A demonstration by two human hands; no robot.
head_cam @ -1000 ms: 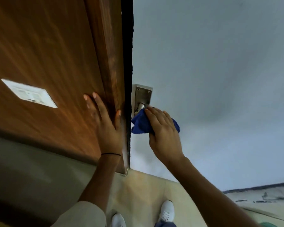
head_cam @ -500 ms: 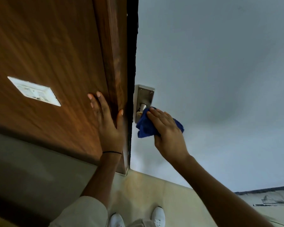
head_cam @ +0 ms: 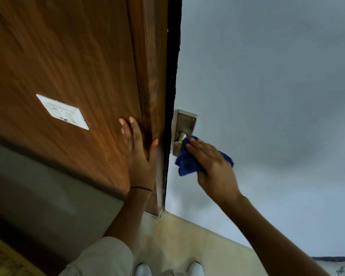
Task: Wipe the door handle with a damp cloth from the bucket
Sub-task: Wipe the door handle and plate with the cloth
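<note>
Head view: at centre frame the right hand [head_cam: 213, 166] is clamped on a bunched blue cloth [head_cam: 187, 162], pressing it over the door handle [head_cam: 180, 137] below its metal plate [head_cam: 184, 122]; left of it, the left hand [head_cam: 139, 154] lies flat, fingers spread, on the wooden door [head_cam: 78, 66]

A thin black band [head_cam: 140, 188] circles the wrist of the left hand [head_cam: 139, 156], a pale cream sleeve [head_cam: 104, 257] sits at 6 o'clock, and white shoes [head_cam: 143, 269] show beneath.
</note>
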